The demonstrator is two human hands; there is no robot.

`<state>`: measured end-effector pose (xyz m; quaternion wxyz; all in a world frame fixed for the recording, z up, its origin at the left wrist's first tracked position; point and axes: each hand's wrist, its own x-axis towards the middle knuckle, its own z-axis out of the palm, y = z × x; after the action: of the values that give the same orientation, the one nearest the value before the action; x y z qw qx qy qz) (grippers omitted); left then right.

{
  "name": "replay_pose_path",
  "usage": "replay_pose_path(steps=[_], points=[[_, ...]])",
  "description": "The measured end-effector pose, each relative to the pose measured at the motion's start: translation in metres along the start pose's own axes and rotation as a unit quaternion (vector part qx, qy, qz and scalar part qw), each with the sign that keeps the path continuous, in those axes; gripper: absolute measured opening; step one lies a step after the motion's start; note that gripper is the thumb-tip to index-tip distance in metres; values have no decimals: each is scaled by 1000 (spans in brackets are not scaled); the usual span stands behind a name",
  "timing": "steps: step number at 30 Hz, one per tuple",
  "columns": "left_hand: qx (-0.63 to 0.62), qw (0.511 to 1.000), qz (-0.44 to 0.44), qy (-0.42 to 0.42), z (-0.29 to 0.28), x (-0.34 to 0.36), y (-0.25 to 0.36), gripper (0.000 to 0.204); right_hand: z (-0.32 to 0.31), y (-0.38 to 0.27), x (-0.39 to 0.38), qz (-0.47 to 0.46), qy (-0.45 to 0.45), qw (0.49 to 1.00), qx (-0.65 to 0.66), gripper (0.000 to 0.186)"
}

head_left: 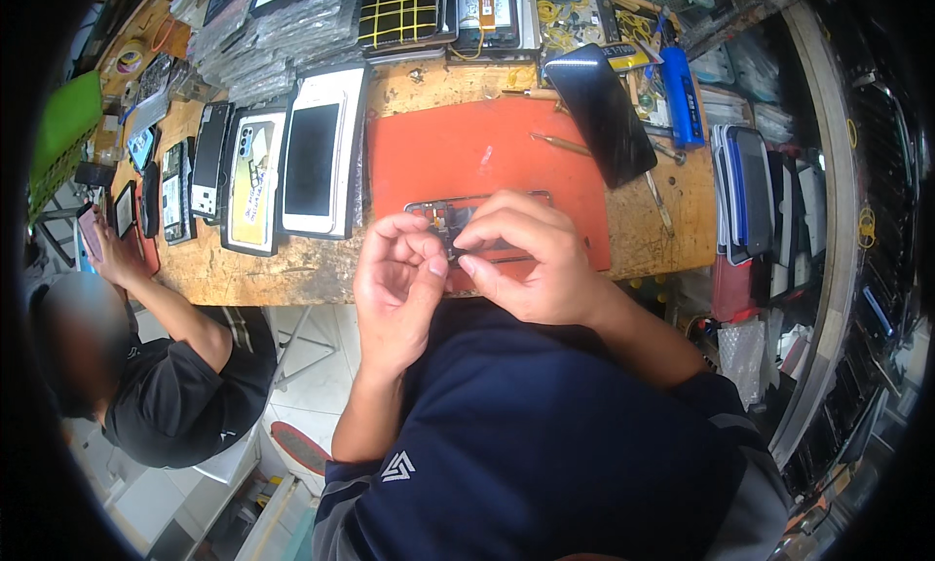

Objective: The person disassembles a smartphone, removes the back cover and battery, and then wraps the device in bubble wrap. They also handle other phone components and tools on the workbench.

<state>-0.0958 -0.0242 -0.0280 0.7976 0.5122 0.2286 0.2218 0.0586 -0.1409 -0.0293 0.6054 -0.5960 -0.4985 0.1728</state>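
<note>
An opened phone frame (414,208) with its inner parts showing lies on an orange mat (429,147) in front of me. Over its near edge my left hand (397,288) has its fingers curled and thumb bent in toward the fingertips. Close beside it, my right hand (538,259) brings thumb and forefinger together in a pinch. Whatever sits between the fingertips of either hand is too small to make out. Both hands cover much of the phone frame. Beyond the right hand, a dark phone panel (602,113) lies tilted across the mat's corner.
A screwdriver (562,144) and tweezers (658,204) lie to the right, near a blue cylinder (682,98). Boxed phones (314,157) line the left. Stacked plastic sleeves (263,50) stand behind. Another person (185,386) sits at left, holding a phone (91,232).
</note>
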Motion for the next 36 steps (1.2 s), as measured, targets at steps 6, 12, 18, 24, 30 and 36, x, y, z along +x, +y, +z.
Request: replay_pose_path(steps=[6, 12, 18, 24, 30, 36], points=[[9, 999, -24, -36, -6, 2, 2, 38, -6, 4, 7, -33, -78, 995, -59, 16], [361, 923, 132, 18, -22, 5, 9, 19, -11, 14, 7, 6, -134, 984, -119, 13], [563, 804, 176, -68, -29, -1, 4, 12, -11, 20, -4, -18, -224, 947, -231, 9], [569, 797, 190, -73, -31, 3, 0, 14, -7, 26, -2, -37, -251, 939, -232, 10], [573, 795, 184, -74, -32, 2, 0, 17, -6, 26, 1, -37, -260, 937, -229, 8], [566, 801, 184, -65, -30, 1, -2, 15, -7, 15, 1, -13, -265, 937, -226, 12]])
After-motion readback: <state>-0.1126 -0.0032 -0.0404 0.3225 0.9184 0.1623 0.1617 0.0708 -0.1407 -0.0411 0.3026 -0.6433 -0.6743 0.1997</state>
